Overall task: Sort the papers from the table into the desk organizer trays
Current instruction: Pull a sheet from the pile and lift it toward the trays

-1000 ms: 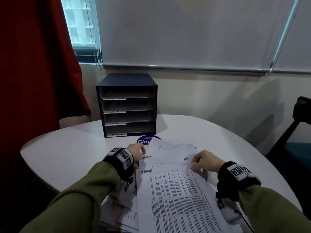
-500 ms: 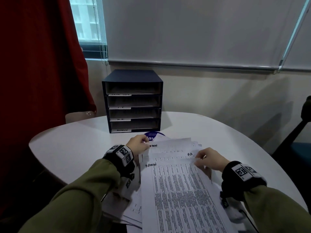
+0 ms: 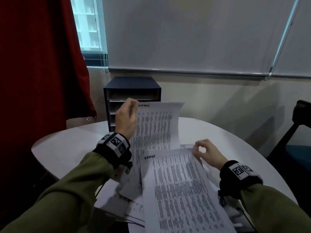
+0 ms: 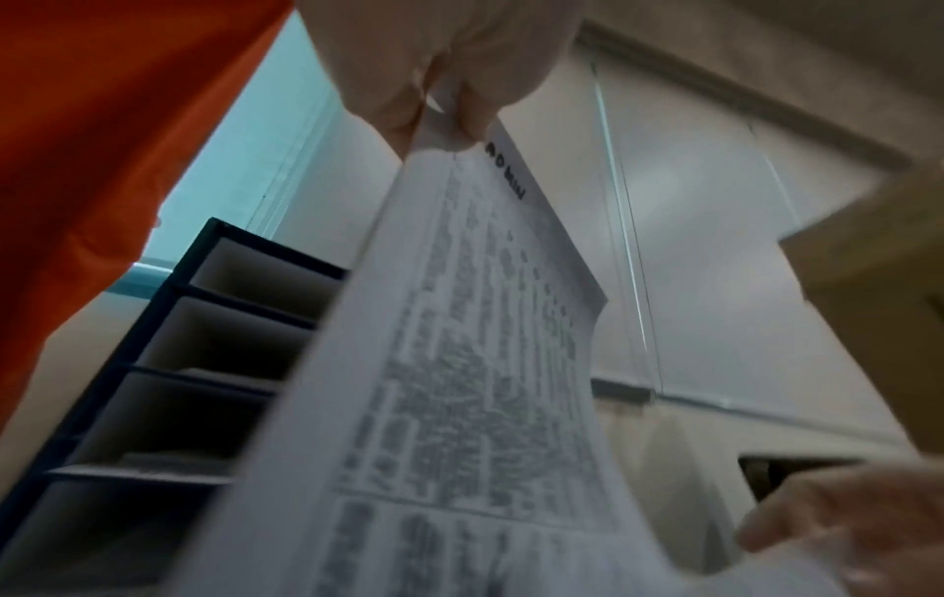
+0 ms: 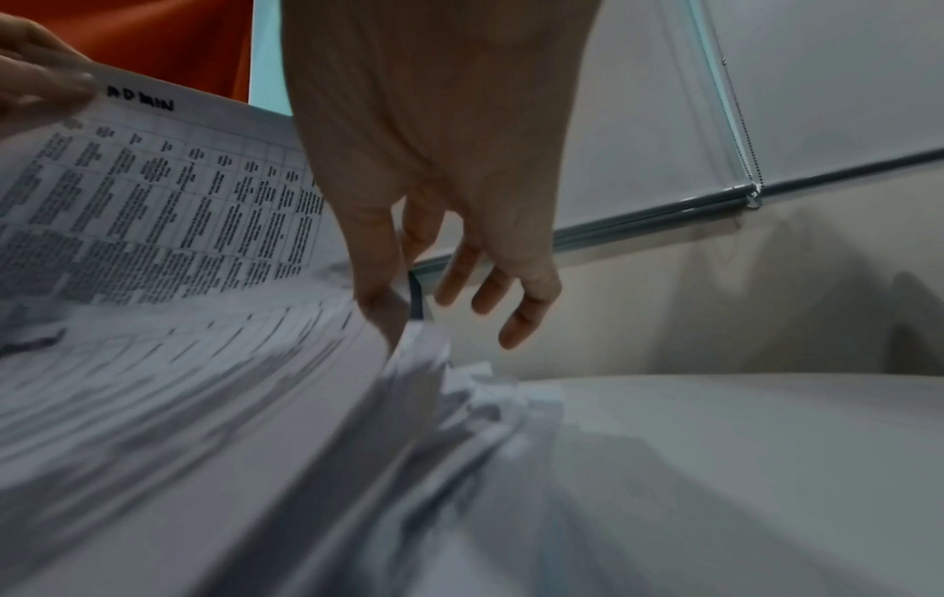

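Observation:
My left hand [image 3: 133, 103] pinches the top left corner of a printed sheet marked ADMIN [image 3: 154, 126] and holds it raised, hanging in front of the dark blue desk organizer [image 3: 133, 83]. The left wrist view shows thumb and fingers [image 4: 393, 101] clamped on that sheet [image 4: 460, 363], with the organizer's trays [image 4: 204, 323] behind. My right hand [image 3: 196, 148] pinches the top right corner of the pile's top sheet [image 3: 178, 182], also marked Admin. In the right wrist view the fingertips [image 5: 383, 311] meet at the paper's edge above the stack [image 5: 204, 404].
The round white table [image 3: 70, 145] carries the pile near its front, with loose sheets [image 3: 117, 199] spilling at the lower left. A red curtain [image 3: 33, 64] hangs at the left. A dark chair [image 3: 299, 132] stands at the right.
My left hand has lifted one ADMIN sheet off the pile and raised it toward the organizer. My right hand has stayed at the pile's top right corner.

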`<action>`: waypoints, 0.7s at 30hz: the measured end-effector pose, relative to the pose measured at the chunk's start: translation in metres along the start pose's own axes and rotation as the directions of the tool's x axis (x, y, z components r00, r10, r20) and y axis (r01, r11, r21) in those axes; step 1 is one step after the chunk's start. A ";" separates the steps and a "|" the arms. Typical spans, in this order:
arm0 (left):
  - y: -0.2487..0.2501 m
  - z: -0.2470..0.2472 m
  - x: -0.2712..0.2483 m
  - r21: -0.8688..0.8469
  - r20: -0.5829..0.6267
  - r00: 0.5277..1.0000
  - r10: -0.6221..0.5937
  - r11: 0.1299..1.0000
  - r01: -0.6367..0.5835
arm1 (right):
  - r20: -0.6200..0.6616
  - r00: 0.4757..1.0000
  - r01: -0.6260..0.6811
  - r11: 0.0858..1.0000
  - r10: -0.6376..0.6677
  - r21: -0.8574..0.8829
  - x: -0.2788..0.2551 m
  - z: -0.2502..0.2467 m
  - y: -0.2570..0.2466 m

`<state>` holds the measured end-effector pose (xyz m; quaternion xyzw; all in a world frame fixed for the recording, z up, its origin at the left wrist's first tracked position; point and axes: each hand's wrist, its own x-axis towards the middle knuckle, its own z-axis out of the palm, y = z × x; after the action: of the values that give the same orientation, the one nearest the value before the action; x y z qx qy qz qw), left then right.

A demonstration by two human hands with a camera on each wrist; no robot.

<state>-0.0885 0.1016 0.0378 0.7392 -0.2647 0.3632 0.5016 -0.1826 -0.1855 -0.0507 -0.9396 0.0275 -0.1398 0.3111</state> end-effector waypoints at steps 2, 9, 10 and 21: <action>0.012 -0.006 0.015 -0.122 -0.069 0.997 -0.043 0.992 0.035 | -0.110 0.992 0.078 0.980 -0.058 0.181 0.004 -0.009 -0.018; 0.029 -0.022 0.055 -0.366 -0.016 0.994 -0.109 0.926 0.096 | -0.164 0.986 0.116 0.564 0.035 0.818 0.032 -0.062 -0.097; 0.029 -0.023 0.057 -0.380 0.007 0.993 -0.117 0.918 0.111 | -0.170 0.985 0.133 0.540 0.020 0.831 0.035 -0.066 -0.107; 0.060 -0.019 0.023 -0.268 0.047 0.986 -0.159 0.949 0.166 | -0.686 0.711 0.419 0.689 0.157 0.592 0.052 -0.076 -0.163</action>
<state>-0.1251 0.0975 0.0933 0.6872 -0.2564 0.2719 0.6230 -0.1596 -0.1050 0.1167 -0.6191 0.0115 -0.5022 0.6036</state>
